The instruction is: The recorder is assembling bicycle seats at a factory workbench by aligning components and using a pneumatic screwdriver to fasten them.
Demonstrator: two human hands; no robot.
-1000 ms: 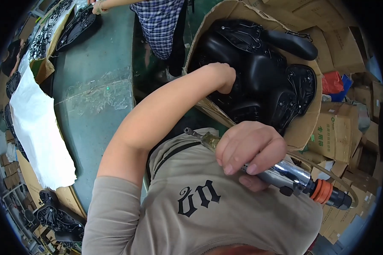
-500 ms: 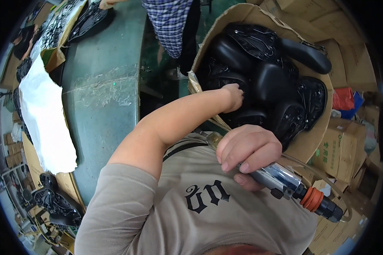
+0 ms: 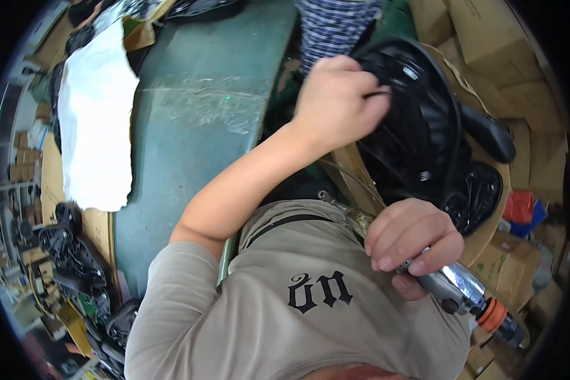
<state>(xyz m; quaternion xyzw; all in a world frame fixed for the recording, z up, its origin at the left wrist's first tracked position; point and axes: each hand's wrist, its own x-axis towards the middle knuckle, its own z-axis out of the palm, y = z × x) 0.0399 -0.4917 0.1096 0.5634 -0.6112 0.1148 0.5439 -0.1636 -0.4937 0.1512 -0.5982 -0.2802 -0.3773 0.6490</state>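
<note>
My left hand [image 3: 342, 104] is closed on the edge of a black seat [image 3: 421, 126], a saddle-like piece with its folded underside showing. It tilts over the open cardboard carton [image 3: 353, 166], where more black seats [image 3: 484, 190] lie piled. The fingertips are partly hidden behind the hand. In front of my chest, my right hand [image 3: 415, 240] grips a pneumatic screwdriver [image 3: 459, 285] with a shiny metal body and an orange ring. The tool's bit end points up and left, toward my waist.
A green worktable [image 3: 190, 126] stretches along my left, with a white sheet [image 3: 98, 126] at its far side. Several black seats [image 3: 79, 253] are at the lower left. A person in a checked garment [image 3: 335, 28] stands ahead. Brown cartons [image 3: 506, 44] are stacked at right.
My left hand has come up out of the carton toward me, lifting a black seat. My right hand has shifted slightly right and down with the screwdriver. The view has turned somewhat.
</note>
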